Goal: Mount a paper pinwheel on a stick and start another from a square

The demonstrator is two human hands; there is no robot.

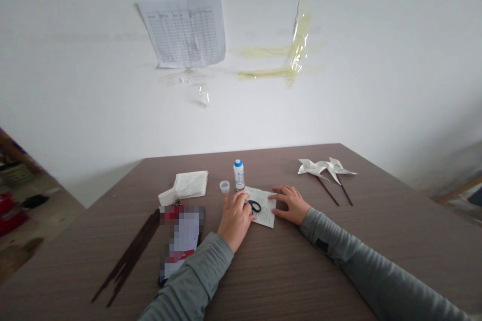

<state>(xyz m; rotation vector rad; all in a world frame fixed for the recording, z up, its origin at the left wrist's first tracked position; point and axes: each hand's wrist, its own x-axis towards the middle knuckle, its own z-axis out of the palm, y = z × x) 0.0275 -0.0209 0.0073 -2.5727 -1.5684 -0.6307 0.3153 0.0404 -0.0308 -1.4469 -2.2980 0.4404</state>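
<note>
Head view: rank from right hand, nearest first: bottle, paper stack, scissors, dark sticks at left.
From the right hand, all to its left:
1. Scissors: at the left hand.
2. Bottle: upright, just beyond the hands.
3. Paper stack: left of the bottle.
4. Dark sticks at left: farthest left of these.

Head view: one camera, worn on the person's head; station above the near side of the table; facing forward and down across it to the wall behind; range close, left hand and right hand just below mid-frame; far edge and both far corners of the table inside the picture, near edge cut off below
</note>
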